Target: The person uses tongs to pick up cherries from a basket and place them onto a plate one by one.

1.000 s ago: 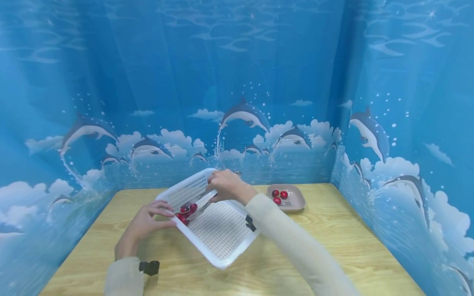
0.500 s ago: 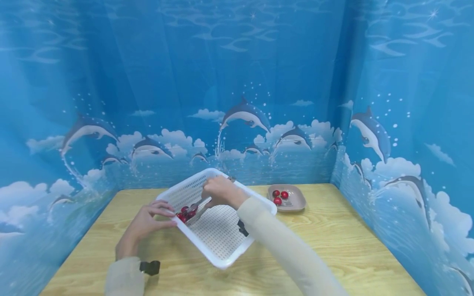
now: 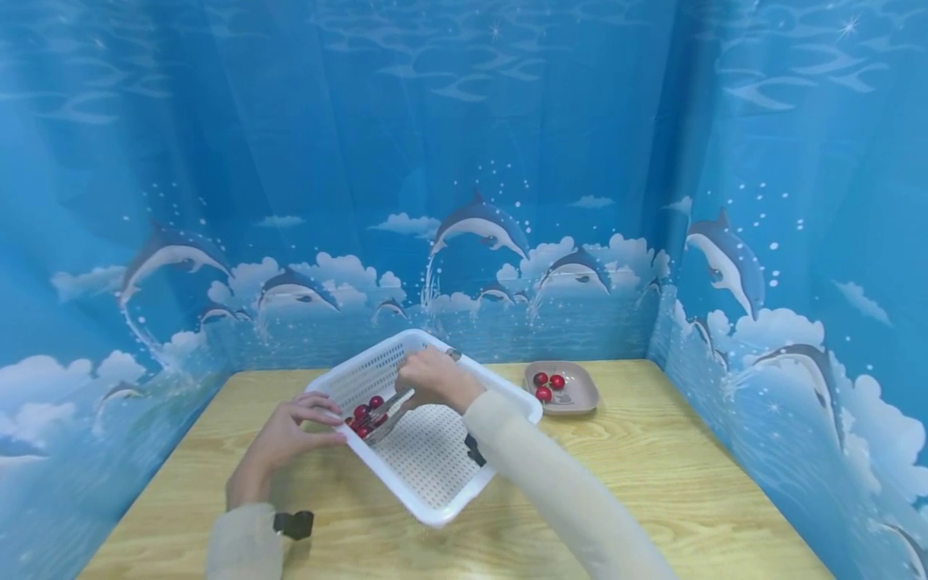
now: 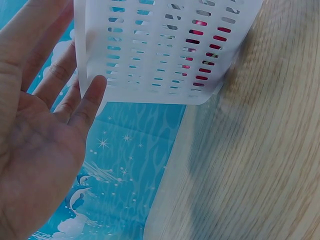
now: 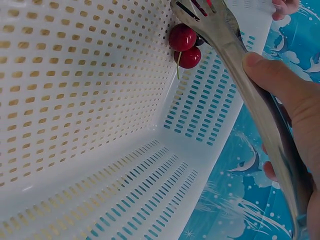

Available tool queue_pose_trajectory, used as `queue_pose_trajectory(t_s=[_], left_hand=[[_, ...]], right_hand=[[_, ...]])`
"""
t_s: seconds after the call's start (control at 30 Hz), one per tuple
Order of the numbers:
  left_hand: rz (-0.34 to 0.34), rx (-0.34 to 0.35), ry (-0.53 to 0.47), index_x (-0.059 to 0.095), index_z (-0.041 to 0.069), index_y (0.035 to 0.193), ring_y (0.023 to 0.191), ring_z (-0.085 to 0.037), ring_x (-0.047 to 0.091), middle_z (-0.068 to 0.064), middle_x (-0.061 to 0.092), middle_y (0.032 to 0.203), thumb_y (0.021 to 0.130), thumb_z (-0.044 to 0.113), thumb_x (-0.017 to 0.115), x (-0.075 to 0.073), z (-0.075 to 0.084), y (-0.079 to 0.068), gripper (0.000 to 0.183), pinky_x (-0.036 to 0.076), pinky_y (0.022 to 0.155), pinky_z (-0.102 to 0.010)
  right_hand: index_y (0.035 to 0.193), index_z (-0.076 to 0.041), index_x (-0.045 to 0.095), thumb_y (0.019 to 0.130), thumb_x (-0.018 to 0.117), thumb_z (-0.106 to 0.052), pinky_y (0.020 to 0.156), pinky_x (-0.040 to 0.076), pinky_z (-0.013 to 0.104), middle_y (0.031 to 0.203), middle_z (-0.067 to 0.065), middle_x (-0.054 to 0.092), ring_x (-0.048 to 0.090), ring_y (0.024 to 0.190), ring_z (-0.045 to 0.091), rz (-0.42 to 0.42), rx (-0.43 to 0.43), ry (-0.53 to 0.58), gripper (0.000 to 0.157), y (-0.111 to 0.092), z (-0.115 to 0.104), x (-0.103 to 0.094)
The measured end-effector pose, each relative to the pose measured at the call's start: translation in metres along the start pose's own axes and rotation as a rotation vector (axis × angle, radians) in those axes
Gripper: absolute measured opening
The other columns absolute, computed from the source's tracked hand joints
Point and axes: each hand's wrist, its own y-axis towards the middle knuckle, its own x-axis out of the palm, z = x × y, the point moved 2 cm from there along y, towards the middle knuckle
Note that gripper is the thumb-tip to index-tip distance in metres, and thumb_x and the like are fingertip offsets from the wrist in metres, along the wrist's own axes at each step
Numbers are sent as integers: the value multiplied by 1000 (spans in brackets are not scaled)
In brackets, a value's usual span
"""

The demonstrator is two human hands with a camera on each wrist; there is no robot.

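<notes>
Left hand: pinches the basket by its rim
Right hand: grips tongs
Basket cherries: partly behind tongs
Dish: near basket, holds three cherries

White perf. basket, slotted metal tongs inside, glossy red cherries bunched nr tongs in corner, 1 w/ stem

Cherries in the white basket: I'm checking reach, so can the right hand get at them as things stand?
Probably yes: the right hand holds metal tongs, their tips at the cherries, and the white basket is open above.
</notes>
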Motion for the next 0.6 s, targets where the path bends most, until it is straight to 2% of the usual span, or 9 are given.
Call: queue_pose_trajectory(t_s=[0.2,0.43,0.6], left_hand=[[-1,12,-5,82,8,94,115,7,49,-15,76,116,72,16,93,0,0,0,26,38,114,-66],[3,37,3,82,7,93,114,10,49,-16,76,115,72,16,93,0,0,0,26,38,115,-65],[-1,39,-1,81,7,93,114,9,49,-16,76,115,72,15,93,0,-1,0,25,38,115,-66]], right_hand=[[104,-30,81,83,83,-47,83,59,19,106,-10,79,72,93,7,-1,22,-11,27,-3,2,-2],[105,-29,81,84,83,-48,87,60,21,108,-10,79,72,96,7,36,14,-43,28,-5,3,-15],[106,-29,81,84,83,-46,83,61,22,111,-9,79,72,100,8,49,18,-27,28,-11,7,-26]])
